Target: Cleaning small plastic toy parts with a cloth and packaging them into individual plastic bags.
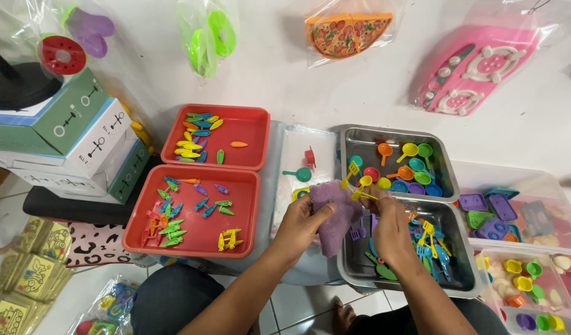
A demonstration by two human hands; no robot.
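Observation:
My left hand (301, 220) grips a purple toy oven mitt (332, 211) above the gap between the red trays and the metal trays. Beside it, my right hand (386, 223) pinches a small yellow toy fork (360, 191) whose tip rests against the mitt. Right hand hovers over the near metal tray (353, 267), which holds several blue, green and yellow toy utensils. The far metal tray (360, 138) contains several coloured toy pans and ladles.
Two red trays (248, 205) with small coloured toy pieces sit at left. A clear plastic bag (298, 155) lies in the middle. Clear bins (533, 273) of toy cups and moulds are at right. Stacked boxes (80, 142) at left; packaged toys hang on the wall.

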